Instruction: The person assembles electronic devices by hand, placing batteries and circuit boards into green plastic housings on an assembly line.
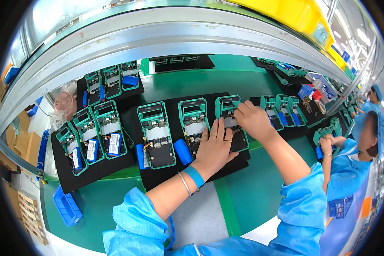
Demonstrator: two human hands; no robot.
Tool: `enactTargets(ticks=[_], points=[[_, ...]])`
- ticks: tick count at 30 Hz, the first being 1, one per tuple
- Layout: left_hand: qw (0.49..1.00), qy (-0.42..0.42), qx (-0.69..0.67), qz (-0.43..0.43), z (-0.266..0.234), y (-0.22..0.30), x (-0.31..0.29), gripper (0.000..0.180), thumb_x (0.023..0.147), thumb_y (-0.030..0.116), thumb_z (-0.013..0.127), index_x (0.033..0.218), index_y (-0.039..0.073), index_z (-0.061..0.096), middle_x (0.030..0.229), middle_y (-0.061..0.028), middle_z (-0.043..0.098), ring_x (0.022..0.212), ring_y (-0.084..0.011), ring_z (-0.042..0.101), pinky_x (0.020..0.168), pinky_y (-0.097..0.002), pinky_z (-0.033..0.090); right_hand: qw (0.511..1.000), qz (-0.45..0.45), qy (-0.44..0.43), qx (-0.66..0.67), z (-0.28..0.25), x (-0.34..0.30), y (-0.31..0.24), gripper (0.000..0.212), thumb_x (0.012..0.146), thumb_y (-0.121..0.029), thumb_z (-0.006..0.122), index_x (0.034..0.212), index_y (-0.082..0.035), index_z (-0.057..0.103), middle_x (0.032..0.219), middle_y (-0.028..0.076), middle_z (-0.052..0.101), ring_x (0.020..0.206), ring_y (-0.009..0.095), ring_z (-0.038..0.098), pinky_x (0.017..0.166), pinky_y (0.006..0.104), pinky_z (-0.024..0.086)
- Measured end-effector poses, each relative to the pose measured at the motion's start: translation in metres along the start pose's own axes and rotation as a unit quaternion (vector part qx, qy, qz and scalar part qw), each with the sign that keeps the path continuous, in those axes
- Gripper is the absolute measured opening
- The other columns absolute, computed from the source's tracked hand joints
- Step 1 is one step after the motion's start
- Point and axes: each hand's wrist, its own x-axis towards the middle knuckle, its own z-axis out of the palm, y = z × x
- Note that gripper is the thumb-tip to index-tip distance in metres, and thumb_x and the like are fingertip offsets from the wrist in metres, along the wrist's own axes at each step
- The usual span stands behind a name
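Observation:
In front of me stand several open green device housings with dark boards inside. My left hand [215,147], with a blue wrist strap and a metal bangle, lies with fingers stretched out across the gap between the middle housing [192,112] and the right-hand housing [228,101]. Its fingertips touch the inside of the right-hand one. Over that housing's upper right edge, my right hand [254,120] is closed in a pinch; whatever is between its fingertips is hidden. A blue battery [183,151] leans beside the middle housing. Another housing [157,136] lies further left, with a wired blue battery [142,156] beside it.
Black mats carry more housings at left [89,138] and right [281,112]. A metal rail [179,37] crosses above the green bench. A blue bin [67,206] sits at lower left, a pink fan [65,103] behind. A co-worker [350,160] works at right.

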Motion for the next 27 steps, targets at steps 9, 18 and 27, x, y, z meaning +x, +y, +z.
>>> enactTargets(ticks=[9,18,27], points=[[0.999,-0.013,0.038,-0.019,-0.011,-0.002,-0.012,0.080,0.087,0.052,0.068,0.143,-0.001,0.044,0.154,-0.0296,0.032,0.147,-0.0401,0.030,0.113,-0.0557,0.035,0.971,0.191,0.036,0.138,0.003,-0.020,-0.019,0.015,0.078,-0.012,0.071,0.089,-0.008,0.063,0.087,0.006,0.060,0.087,0.027,0.063,0.065,0.0375,0.054],[0.965,0.120,-0.147,-0.179,-0.112,-0.061,-0.117,0.071,0.090,0.026,0.070,0.147,-0.001,0.040,0.156,-0.0296,0.029,0.144,-0.0440,0.031,0.117,-0.0479,0.028,0.708,0.490,0.053,0.505,0.021,-0.091,-0.072,0.044,0.099,-0.026,0.063,0.136,-0.004,0.056,0.112,0.014,0.062,0.097,0.024,0.063,0.088,0.0344,0.051],[0.675,0.108,-0.506,-0.527,-0.122,-0.106,-0.154,0.074,0.100,0.054,0.051,0.156,0.011,0.029,0.156,-0.0104,0.038,0.124,-0.0276,0.049,0.094,-0.0491,0.040,0.675,0.541,0.078,0.495,0.023,-0.059,-0.086,0.050,0.101,-0.037,0.057,0.138,-0.003,0.054,0.114,0.020,0.067,0.103,0.031,0.066,0.090,0.0379,0.050]])
